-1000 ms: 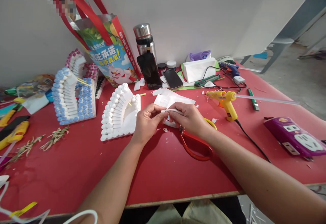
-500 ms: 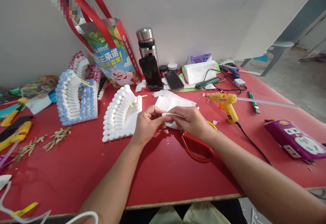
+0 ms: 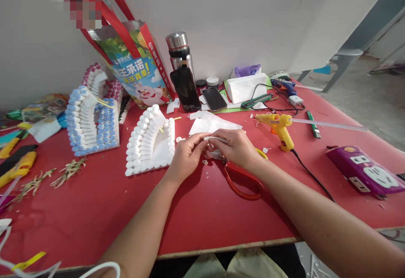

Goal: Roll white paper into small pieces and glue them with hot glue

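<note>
Both hands meet over the red table (image 3: pixel 202 219). Between their fingertips is a small white strip (image 3: pixel 217 138), perhaps paper, partly covered by the fingers. My left hand (image 3: pixel 186 155) pinches its left end, and my right hand (image 3: pixel 236 146) pinches the right part. Flat white sheets (image 3: pixel 218 122) lie just behind the hands. Red-handled scissors (image 3: pixel 242 191) rest partly under my right hand, their blades hidden. Left of my left hand stands a white model (image 3: pixel 150 143), a curved shape edged with rows of round white pieces.
Blue-and-white (image 3: pixel 91 122) and pink (image 3: pixel 95 77) models stand at the left beside a printed bag (image 3: pixel 136 67). A steel flask (image 3: pixel 179 52) and phone (image 3: pixel 215 99) are at the back. On the right lie a yellow glue gun (image 3: pixel 280 128) with its cord and a purple power strip (image 3: pixel 363 172).
The fingers have shifted on the white strip, my left fingertips now closer to the right hand's. The whole view has moved slightly; the objects on the table keep their places.
</note>
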A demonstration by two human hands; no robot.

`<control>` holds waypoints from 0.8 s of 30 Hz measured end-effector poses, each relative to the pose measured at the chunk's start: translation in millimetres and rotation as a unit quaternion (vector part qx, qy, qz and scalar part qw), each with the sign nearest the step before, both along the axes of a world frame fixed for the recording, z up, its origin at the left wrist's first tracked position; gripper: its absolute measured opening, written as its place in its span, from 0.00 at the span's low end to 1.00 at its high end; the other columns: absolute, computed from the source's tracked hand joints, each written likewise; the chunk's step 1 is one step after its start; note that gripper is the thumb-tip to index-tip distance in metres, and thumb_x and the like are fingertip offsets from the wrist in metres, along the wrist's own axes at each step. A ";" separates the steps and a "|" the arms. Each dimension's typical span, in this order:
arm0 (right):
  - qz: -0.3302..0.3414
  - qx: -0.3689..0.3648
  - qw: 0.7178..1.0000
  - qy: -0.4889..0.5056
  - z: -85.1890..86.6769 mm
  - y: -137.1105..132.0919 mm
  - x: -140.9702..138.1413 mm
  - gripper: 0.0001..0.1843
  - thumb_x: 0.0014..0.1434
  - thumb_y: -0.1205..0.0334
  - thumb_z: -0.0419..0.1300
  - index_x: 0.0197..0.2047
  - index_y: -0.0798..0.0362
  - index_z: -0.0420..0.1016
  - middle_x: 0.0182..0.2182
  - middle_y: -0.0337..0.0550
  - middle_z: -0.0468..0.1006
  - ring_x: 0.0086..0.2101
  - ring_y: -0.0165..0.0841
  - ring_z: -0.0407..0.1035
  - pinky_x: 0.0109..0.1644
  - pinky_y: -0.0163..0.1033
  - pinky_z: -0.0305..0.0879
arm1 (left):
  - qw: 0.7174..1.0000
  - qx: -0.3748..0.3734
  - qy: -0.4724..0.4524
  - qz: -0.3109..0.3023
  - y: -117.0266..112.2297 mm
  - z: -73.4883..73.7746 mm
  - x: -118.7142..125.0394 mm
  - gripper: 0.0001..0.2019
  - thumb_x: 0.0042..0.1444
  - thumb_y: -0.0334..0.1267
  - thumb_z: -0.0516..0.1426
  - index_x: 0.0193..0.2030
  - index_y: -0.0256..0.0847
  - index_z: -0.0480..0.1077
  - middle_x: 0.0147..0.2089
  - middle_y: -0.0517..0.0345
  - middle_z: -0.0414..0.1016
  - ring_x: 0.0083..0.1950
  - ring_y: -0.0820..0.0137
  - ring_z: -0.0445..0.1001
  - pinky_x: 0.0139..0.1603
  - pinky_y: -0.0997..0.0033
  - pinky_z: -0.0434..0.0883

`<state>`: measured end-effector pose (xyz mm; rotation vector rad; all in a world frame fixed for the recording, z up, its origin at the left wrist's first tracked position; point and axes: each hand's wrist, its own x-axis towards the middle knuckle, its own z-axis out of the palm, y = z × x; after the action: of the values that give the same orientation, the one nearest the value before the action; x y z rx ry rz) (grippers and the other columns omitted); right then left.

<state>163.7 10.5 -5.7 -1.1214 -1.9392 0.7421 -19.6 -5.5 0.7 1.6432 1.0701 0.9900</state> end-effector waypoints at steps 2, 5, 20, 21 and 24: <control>-0.018 -0.003 1.000 -0.010 -1.9 0.2 -1.0 0.13 0.64 0.59 0.56 0.31 0.55 0.75 0.25 0.40 0.75 0.26 0.28 0.64 0.32 0.34 0.55 | 1.000 0.013 0.006 0.000 0.5 -1.1 0.4 0.14 0.67 0.43 0.54 0.53 0.40 0.74 0.30 0.58 0.77 0.30 0.70 0.79 0.37 0.70 0.78; -0.039 -0.009 0.999 -0.017 -4.2 0.3 -2.5 0.14 0.64 0.58 0.57 0.29 0.55 0.73 0.23 0.38 0.73 0.25 0.27 0.62 0.31 0.34 0.54 | 1.000 0.022 0.001 0.010 0.5 -3.4 1.1 0.13 0.66 0.43 0.55 0.52 0.40 0.74 0.30 0.59 0.77 0.30 0.70 0.79 0.36 0.70 0.78; 0.035 -0.293 0.932 0.211 8.4 3.1 -1.1 0.23 0.63 0.40 0.56 0.37 0.54 0.73 0.31 0.45 0.80 0.23 0.31 0.70 0.26 0.36 0.65 | 0.989 0.104 0.068 0.085 0.6 -0.8 -1.1 0.08 0.64 0.41 0.57 0.44 0.41 0.74 0.32 0.60 0.79 0.32 0.71 0.78 0.38 0.72 0.74; 0.037 -0.303 0.927 0.218 7.8 3.9 -0.6 0.25 0.63 0.38 0.55 0.35 0.54 0.73 0.30 0.45 0.79 0.22 0.31 0.70 0.25 0.36 0.65 | 0.989 0.101 0.069 0.083 0.8 -1.1 -1.3 0.08 0.64 0.41 0.57 0.44 0.41 0.74 0.32 0.60 0.79 0.33 0.71 0.78 0.38 0.72 0.74; 0.048 -0.331 0.913 0.234 3.8 6.0 0.4 0.24 0.63 0.41 0.57 0.33 0.56 0.74 0.26 0.45 0.77 0.21 0.30 0.68 0.24 0.35 0.64 | 0.991 0.090 0.070 0.066 0.5 -1.8 -0.7 0.06 0.63 0.40 0.58 0.43 0.41 0.74 0.33 0.59 0.80 0.34 0.69 0.79 0.40 0.71 0.75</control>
<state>164.1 16.5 -1.9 -1.0876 -1.3599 1.6398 -20.2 -5.0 -1.1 1.8283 1.2251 1.0962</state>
